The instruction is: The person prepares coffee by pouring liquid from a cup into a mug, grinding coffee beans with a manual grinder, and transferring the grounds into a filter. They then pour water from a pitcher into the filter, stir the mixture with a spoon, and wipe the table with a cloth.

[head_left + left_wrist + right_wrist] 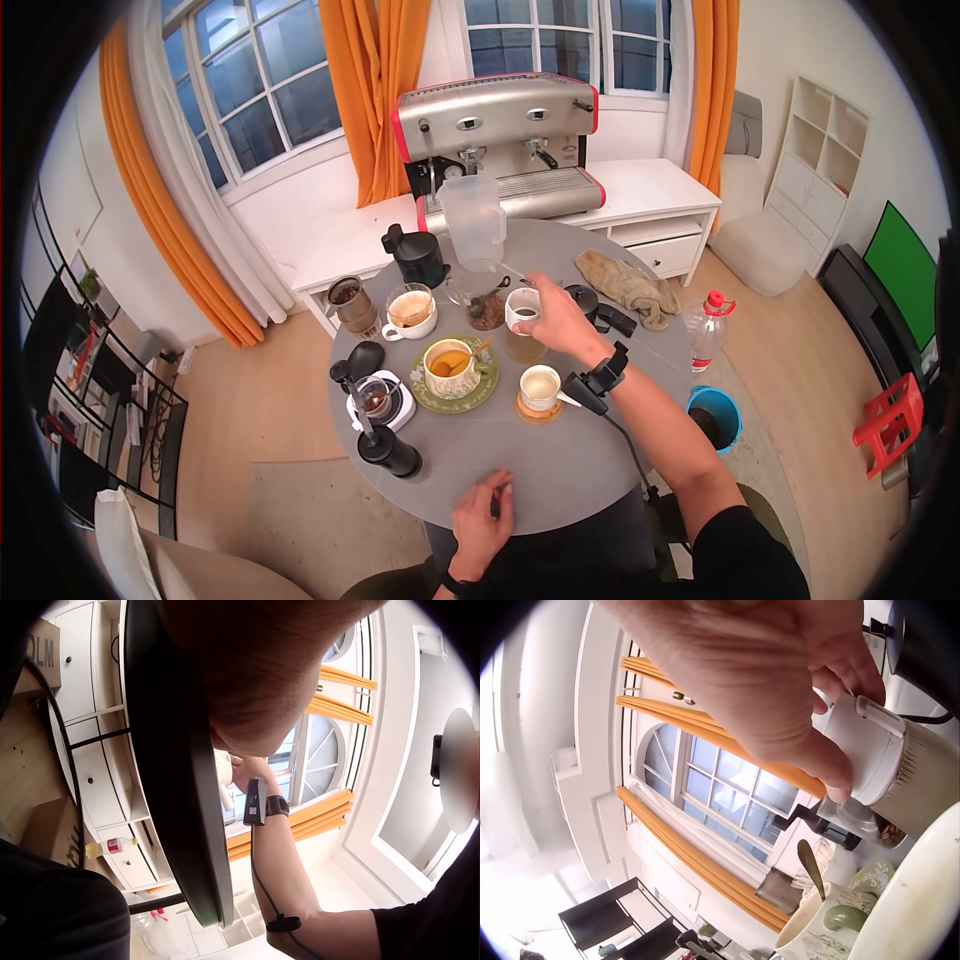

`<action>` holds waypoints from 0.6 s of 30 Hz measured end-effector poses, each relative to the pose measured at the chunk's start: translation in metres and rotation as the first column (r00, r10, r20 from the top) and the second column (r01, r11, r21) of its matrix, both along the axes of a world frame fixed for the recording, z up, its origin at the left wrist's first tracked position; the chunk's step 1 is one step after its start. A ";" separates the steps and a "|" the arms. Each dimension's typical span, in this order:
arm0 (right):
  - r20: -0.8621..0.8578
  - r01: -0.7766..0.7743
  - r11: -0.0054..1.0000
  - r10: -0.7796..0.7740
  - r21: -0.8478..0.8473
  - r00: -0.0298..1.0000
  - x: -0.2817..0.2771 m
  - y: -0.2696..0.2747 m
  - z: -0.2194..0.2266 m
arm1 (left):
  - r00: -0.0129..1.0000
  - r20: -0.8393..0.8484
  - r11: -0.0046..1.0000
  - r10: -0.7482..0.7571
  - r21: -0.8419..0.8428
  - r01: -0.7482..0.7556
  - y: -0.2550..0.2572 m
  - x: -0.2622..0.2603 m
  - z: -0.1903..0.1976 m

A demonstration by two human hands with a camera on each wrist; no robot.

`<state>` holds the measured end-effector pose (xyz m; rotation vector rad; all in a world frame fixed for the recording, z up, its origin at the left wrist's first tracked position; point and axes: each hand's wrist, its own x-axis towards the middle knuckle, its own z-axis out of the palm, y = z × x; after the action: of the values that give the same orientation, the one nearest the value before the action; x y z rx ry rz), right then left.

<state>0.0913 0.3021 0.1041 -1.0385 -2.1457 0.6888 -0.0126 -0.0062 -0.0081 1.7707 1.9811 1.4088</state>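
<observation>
My right hand (562, 322) (757, 682) grips a white cylindrical piece (522, 300) (864, 750) by its sides, thumb and fingers on opposite sides. That piece sits on top of a translucent vessel (527, 347) (930, 784). Just in front stands a white mug (541, 388) of pale liquid on a round coaster. To the left, a patterned mug (450, 378) (817, 934) with amber liquid and a spoon (810, 868) stands on a green plate (455, 404). At the near table edge rests my left hand (485, 520) (259, 667), holding nothing, fingers loosely bent.
A glass pot (487, 309) and plastic pitcher (473, 215) stand behind. Left are a filter cup (411, 322), a scale (400, 405) and a black grinder (392, 455). A cloth (625, 285) lies back right. A black cable hangs from my right wrist over the table edge.
</observation>
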 end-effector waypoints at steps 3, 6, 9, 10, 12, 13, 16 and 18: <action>-0.035 -0.009 1.000 0.009 -0.016 0.999 0.002 -0.005 0.004 | 1.000 -0.002 1.000 -0.012 0.007 0.012 0.001 -0.001 -0.001; -0.079 -0.028 0.998 0.032 0.048 0.996 0.006 -0.011 0.009 | 1.000 -0.002 1.000 -0.012 0.004 0.012 0.000 -0.001 0.000; -0.097 -0.031 0.986 0.047 0.161 0.994 0.013 -0.024 0.013 | 1.000 -0.004 1.000 -0.002 0.005 0.002 0.000 0.001 0.000; -0.101 -0.041 0.981 0.062 0.191 0.993 0.018 -0.031 0.015 | 1.000 -0.006 1.000 0.000 0.004 0.000 -0.001 0.001 0.000; -0.106 -0.063 0.971 0.090 0.230 0.990 0.025 -0.046 0.022 | 1.000 -0.007 1.000 0.003 0.011 -0.003 0.000 0.001 -0.002; -0.107 -0.075 0.968 0.103 0.238 0.989 0.029 -0.055 0.026 | 1.000 -0.008 1.000 0.003 0.012 -0.003 0.000 0.001 -0.002; -0.113 -0.113 0.963 0.144 0.246 0.983 0.040 -0.077 0.036 | 1.000 -0.015 1.000 0.002 -0.001 -0.002 -0.001 0.001 -0.002; -0.118 -0.133 0.960 0.166 0.248 0.979 0.045 -0.089 0.040 | 1.000 -0.022 1.000 -0.001 0.008 0.001 0.000 0.001 -0.002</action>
<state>0.1361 0.2136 0.1441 -0.6865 -2.1382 0.5369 -0.0114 -0.0064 -0.0099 1.7974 1.9877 1.4050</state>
